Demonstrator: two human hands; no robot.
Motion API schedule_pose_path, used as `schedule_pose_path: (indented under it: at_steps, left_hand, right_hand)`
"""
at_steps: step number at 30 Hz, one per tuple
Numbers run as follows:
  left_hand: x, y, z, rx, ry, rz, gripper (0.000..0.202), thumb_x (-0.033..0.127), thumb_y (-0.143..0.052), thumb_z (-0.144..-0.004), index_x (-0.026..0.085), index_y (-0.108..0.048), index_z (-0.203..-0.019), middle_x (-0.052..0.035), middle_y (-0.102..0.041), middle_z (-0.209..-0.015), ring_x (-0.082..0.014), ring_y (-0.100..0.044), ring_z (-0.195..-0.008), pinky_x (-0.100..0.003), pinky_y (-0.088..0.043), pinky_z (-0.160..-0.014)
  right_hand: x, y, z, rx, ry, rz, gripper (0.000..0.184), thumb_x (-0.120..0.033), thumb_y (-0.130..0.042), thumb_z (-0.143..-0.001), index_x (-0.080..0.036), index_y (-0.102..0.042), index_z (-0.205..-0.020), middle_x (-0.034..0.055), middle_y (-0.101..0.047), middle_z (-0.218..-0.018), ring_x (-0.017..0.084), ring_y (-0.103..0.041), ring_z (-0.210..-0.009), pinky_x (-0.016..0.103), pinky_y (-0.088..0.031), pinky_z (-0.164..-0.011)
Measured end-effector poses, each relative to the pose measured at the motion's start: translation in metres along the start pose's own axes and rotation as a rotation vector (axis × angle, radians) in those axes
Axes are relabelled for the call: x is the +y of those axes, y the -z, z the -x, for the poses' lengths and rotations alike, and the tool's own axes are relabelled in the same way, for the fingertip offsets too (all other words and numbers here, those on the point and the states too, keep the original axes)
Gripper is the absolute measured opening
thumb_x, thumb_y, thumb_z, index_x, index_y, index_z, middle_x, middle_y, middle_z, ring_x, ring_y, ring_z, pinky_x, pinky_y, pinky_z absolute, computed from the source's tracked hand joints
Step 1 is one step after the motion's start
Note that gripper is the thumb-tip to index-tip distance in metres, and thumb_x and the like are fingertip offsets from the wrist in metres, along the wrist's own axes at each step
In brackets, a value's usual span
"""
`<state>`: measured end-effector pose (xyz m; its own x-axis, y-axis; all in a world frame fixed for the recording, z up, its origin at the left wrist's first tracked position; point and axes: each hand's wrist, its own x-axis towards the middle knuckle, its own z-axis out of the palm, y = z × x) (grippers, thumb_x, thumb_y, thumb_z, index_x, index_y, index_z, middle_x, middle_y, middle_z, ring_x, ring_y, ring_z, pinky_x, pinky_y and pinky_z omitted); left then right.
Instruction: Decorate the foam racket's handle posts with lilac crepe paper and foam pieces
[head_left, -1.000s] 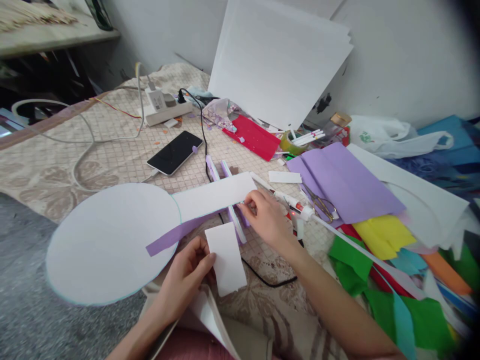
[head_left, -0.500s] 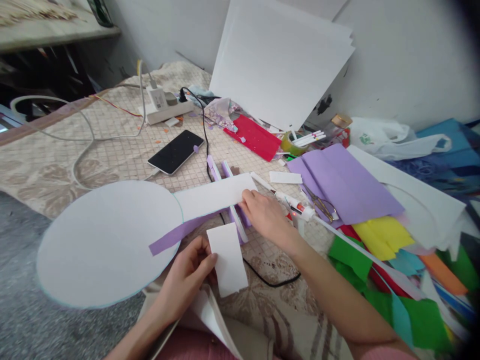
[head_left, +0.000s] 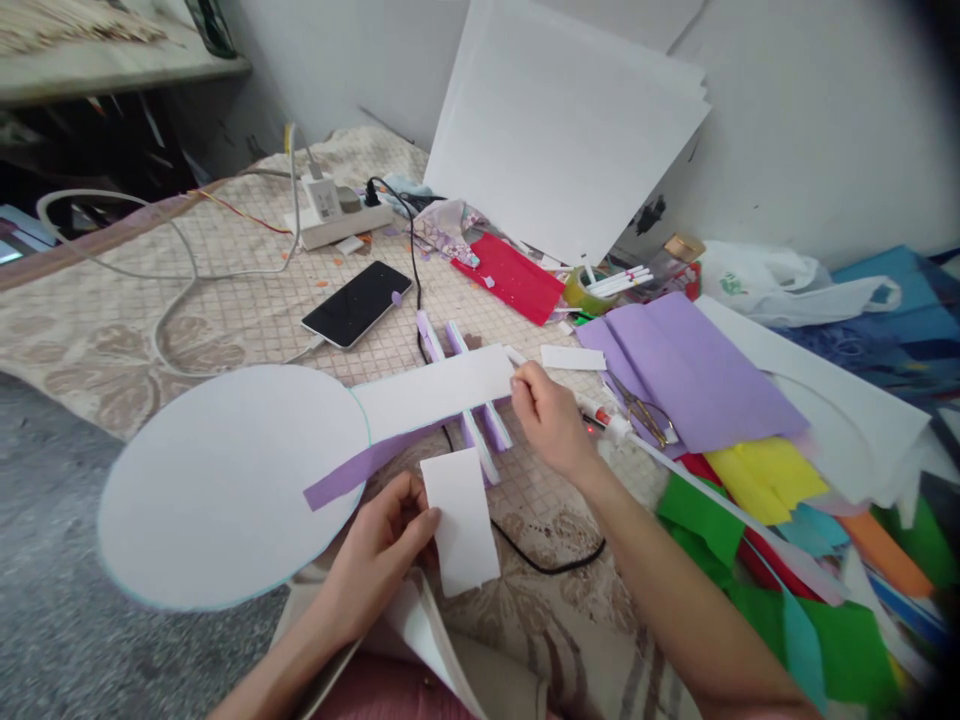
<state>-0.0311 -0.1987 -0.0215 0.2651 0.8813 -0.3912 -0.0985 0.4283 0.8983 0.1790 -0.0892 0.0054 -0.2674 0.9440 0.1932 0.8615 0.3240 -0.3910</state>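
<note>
While the left hand [head_left: 379, 545] pinches the small white card [head_left: 461, 522] by its left edge, thumb on top and the other fingers curled beneath, the right hand [head_left: 555, 425] has thumb and forefinger pressed together at the far right end of the handle [head_left: 435, 392] of the white paddle cutout [head_left: 225, 480]. The cutout lies flat on the patterned cloth [head_left: 225, 310], its round part towards the person's left. The handle crosses over 2 purple-edged strips [head_left: 480, 440], and a purple paper strip [head_left: 349, 478] runs along its lower edge.

Both pieces look like thin sheet stock: very light and stiffer than plain paper, yet easy to crease or bend. The card is small enough for a 1-handed edge pinch to hold it flat. The paddle is wide, so it would likely sag or flap if lifted by the handle tip alone. I judge the safer hold to be where the handle meets the disc, or 1 hand at each end. The smooth faces may slide on the cloth.

Scissors [head_left: 641, 410] and a glue tool [head_left: 609, 425] lie just beside the right hand, and a black cable [head_left: 544, 562] runs under the work.
</note>
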Motion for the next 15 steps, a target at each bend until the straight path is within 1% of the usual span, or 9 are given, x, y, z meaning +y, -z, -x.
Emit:
schedule_pose_path:
  at_steps: [2,4,7,8,10,12,14,15]
  left_hand:
    - [0.0,0.0,-0.001,-0.004,0.002,-0.004,0.027,0.04,-0.059,-0.085,0.019,-0.046,-0.075,0.0032,-0.051,-0.066,-0.0126,-0.053,-0.057,-0.024,-0.045,-0.053]
    - [-0.001,0.0,-0.002,-0.014,-0.002,-0.006,0.027,0.04,-0.058,-0.086,0.019,-0.046,-0.076,0.0035,-0.051,-0.066,-0.0122,-0.053,-0.057,-0.023,-0.045,-0.054]
    - [-0.001,0.0,-0.001,-0.025,-0.002,-0.001,0.027,0.04,-0.057,-0.087,0.019,-0.045,-0.077,0.0035,-0.051,-0.067,-0.0118,-0.053,-0.057,-0.023,-0.045,-0.054]
    - [-0.001,0.0,-0.001,-0.024,0.002,-0.001,0.027,0.04,-0.057,-0.087,0.019,-0.045,-0.077,0.0036,-0.051,-0.066,-0.0116,-0.053,-0.057,-0.023,-0.044,-0.053]
    - [-0.001,0.001,0.0,-0.014,0.003,-0.004,0.027,0.041,-0.058,-0.087,0.019,-0.045,-0.076,0.0038,-0.051,-0.065,-0.0114,-0.052,-0.056,-0.022,-0.042,-0.052]
    - [-0.001,0.001,0.0,-0.004,-0.001,-0.008,0.027,0.041,-0.058,-0.086,0.019,-0.046,-0.076,0.0037,-0.051,-0.065,-0.0115,-0.052,-0.055,-0.022,-0.042,-0.052]
    - [-0.002,0.002,0.0,-0.001,-0.004,-0.015,0.027,0.042,-0.058,-0.086,0.019,-0.046,-0.077,0.0035,-0.052,-0.066,-0.0118,-0.053,-0.056,-0.023,-0.042,-0.053]
    - [-0.002,0.003,0.0,-0.002,-0.004,-0.021,0.027,0.042,-0.058,-0.087,0.019,-0.046,-0.077,0.0034,-0.052,-0.066,-0.0119,-0.054,-0.056,-0.023,-0.043,-0.053]
  right_hand:
    - [0.001,0.005,0.005,0.076,-0.055,-0.213,0.023,-0.028,-0.035,-0.099,-0.024,-0.041,-0.077,-0.0043,-0.045,-0.062,0.014,-0.046,-0.055,0.028,-0.033,-0.057]
    - [-0.002,0.011,0.011,0.106,-0.102,-0.384,0.03,-0.033,-0.034,-0.101,-0.024,-0.038,-0.072,-0.0055,-0.039,-0.059,0.012,-0.04,-0.051,0.027,-0.032,-0.053]
    - [-0.008,0.02,0.019,0.1,-0.142,-0.552,0.037,-0.039,-0.037,-0.101,-0.023,-0.039,-0.068,-0.0058,-0.039,-0.056,0.01,-0.038,-0.049,0.026,-0.033,-0.049]
    - [-0.01,0.023,0.022,0.082,-0.152,-0.581,0.037,-0.039,-0.04,-0.1,-0.023,-0.042,-0.068,-0.0057,-0.041,-0.056,0.01,-0.04,-0.049,0.025,-0.034,-0.049]
    - [-0.012,0.026,0.028,0.047,-0.169,-0.615,0.029,-0.037,-0.049,-0.097,-0.022,-0.049,-0.072,-0.0046,-0.052,-0.06,0.009,-0.046,-0.05,0.024,-0.039,-0.049]
    - [-0.011,0.027,0.035,0.027,-0.182,-0.633,0.015,-0.034,-0.056,-0.093,-0.022,-0.056,-0.084,-0.0016,-0.064,-0.074,0.01,-0.058,-0.057,0.024,-0.047,-0.055]
    - [-0.008,0.027,0.045,0.022,-0.203,-0.612,0.01,-0.032,-0.061,-0.089,-0.022,-0.059,-0.09,-0.0002,-0.068,-0.08,0.013,-0.064,-0.062,0.026,-0.052,-0.059]
    - [-0.007,0.028,0.051,0.017,-0.219,-0.578,0.011,-0.033,-0.062,-0.089,-0.022,-0.061,-0.088,-0.0006,-0.068,-0.075,0.013,-0.064,-0.058,0.026,-0.052,-0.057]
